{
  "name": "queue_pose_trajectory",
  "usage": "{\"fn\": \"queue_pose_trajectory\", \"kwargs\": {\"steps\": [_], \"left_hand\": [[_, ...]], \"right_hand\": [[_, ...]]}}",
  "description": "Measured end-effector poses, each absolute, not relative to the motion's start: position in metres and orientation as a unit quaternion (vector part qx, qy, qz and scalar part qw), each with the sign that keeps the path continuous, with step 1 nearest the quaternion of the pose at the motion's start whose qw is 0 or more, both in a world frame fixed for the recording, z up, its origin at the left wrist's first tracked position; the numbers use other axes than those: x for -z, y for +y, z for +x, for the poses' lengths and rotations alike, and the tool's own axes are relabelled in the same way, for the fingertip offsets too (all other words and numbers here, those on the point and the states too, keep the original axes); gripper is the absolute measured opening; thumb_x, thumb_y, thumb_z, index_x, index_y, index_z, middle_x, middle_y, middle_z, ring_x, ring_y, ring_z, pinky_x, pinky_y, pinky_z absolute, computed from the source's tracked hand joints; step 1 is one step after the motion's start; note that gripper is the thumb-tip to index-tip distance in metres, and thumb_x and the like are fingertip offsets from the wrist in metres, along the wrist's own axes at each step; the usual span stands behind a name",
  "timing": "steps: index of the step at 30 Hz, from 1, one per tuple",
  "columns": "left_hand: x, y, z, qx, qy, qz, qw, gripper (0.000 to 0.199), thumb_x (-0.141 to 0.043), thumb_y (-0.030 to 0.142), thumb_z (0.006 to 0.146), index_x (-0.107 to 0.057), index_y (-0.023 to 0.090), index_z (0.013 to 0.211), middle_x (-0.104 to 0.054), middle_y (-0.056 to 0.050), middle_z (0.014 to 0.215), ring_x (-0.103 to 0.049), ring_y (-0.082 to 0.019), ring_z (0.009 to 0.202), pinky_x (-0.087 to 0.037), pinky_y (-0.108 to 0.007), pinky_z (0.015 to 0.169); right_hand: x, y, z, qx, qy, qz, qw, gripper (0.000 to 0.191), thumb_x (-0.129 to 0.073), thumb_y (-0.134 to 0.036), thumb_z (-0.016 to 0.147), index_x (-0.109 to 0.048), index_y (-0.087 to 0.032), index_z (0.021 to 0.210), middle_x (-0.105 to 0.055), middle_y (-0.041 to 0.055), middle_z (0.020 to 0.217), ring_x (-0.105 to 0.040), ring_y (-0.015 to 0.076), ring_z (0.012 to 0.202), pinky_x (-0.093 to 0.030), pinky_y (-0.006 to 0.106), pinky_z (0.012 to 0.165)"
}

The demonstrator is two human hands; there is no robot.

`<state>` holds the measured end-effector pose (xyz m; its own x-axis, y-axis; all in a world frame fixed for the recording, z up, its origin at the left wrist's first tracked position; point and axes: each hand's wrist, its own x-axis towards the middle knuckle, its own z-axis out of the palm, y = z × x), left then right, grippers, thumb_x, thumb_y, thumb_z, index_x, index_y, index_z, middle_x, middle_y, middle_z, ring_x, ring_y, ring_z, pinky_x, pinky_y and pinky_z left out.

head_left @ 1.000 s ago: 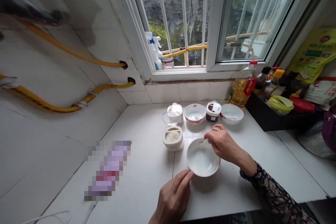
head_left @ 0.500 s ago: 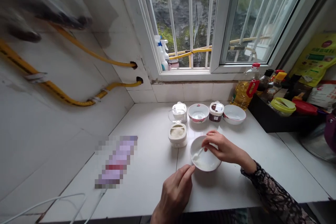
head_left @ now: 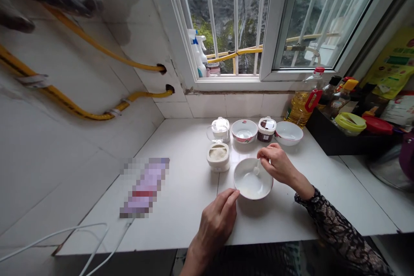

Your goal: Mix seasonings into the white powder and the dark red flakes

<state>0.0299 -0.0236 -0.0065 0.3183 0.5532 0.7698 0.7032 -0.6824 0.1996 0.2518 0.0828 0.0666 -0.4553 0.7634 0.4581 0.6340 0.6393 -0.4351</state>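
Note:
A white bowl (head_left: 243, 180) stands on the counter in front of me, with a little whitish liquid or paste at its bottom. The fingertips of my left hand (head_left: 217, 220) are closed at its near left rim. Above the bowl's far right side, my right hand (head_left: 278, 167) pinches the handle of a small white spoon (head_left: 256, 170), whose bowl end points down inside. Just left of the bowl is a lidded seasoning jar (head_left: 218, 161) with pale granules.
Along the back stand another white jar (head_left: 221, 128), a patterned bowl (head_left: 245, 136), a jar with dark red contents (head_left: 266, 131) and a second bowl (head_left: 289, 134). Further right are an oil bottle (head_left: 302, 105) and a black condiment box (head_left: 333, 140). A blurred purple object (head_left: 145, 187) and white cable (head_left: 111, 241) lie left.
My right hand has shifted the spoon from the bowl's left side to its far right side and raised it a little. My left hand stays at the rim. The view has tilted slightly down.

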Motion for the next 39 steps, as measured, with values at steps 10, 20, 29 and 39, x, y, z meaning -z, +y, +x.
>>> {"fn": "queue_pose_trajectory", "kwargs": {"steps": [10, 20, 29, 39], "left_hand": [[0.007, -0.025, 0.028, 0.424, -0.387, -0.815, 0.079, 0.036, -0.046, -0.001, 0.09, -0.056, 0.01, 0.123, -0.068, -0.013, 0.106, -0.068, -0.019, 0.098, -0.056, -0.026, 0.084], [0.005, -0.025, 0.03, 0.434, -0.386, -0.811, 0.074, 0.037, -0.045, 0.0, 0.091, -0.055, 0.012, 0.123, -0.069, -0.012, 0.103, -0.069, -0.018, 0.095, -0.057, -0.025, 0.081], [0.004, -0.025, 0.03, 0.437, -0.381, -0.811, 0.076, 0.035, -0.044, 0.001, 0.091, -0.056, 0.012, 0.122, -0.069, -0.012, 0.102, -0.069, -0.018, 0.093, -0.057, -0.025, 0.079], [-0.002, -0.023, 0.031, 0.454, -0.364, -0.81, 0.069, 0.036, -0.04, -0.001, 0.09, -0.056, 0.011, 0.119, -0.07, -0.012, 0.098, -0.069, -0.017, 0.088, -0.058, -0.024, 0.075]], "right_hand": [[-0.06, 0.068, 0.229, -0.295, -0.805, -0.42, 0.298, 0.022, -0.045, -0.008, 0.069, -0.062, -0.021, 0.065, -0.063, -0.0024, 0.051, -0.058, 0.0171, 0.065, -0.043, 0.032, 0.082], [-0.06, 0.069, 0.229, -0.487, -0.661, -0.444, 0.36, 0.014, -0.05, -0.021, 0.065, -0.064, -0.019, 0.063, -0.061, -0.0023, 0.049, -0.055, 0.0133, 0.05, -0.045, 0.025, 0.058], [-0.072, 0.077, 0.239, -0.543, -0.593, -0.437, 0.403, 0.013, -0.056, -0.024, 0.064, -0.067, -0.017, 0.064, -0.062, -0.001, 0.048, -0.055, 0.0138, 0.049, -0.047, 0.028, 0.059], [-0.072, 0.09, 0.254, -0.545, -0.552, -0.468, 0.424, 0.013, -0.061, -0.027, 0.062, -0.068, -0.016, 0.065, -0.06, 0.0007, 0.049, -0.053, 0.0153, 0.051, -0.044, 0.031, 0.06]]}}
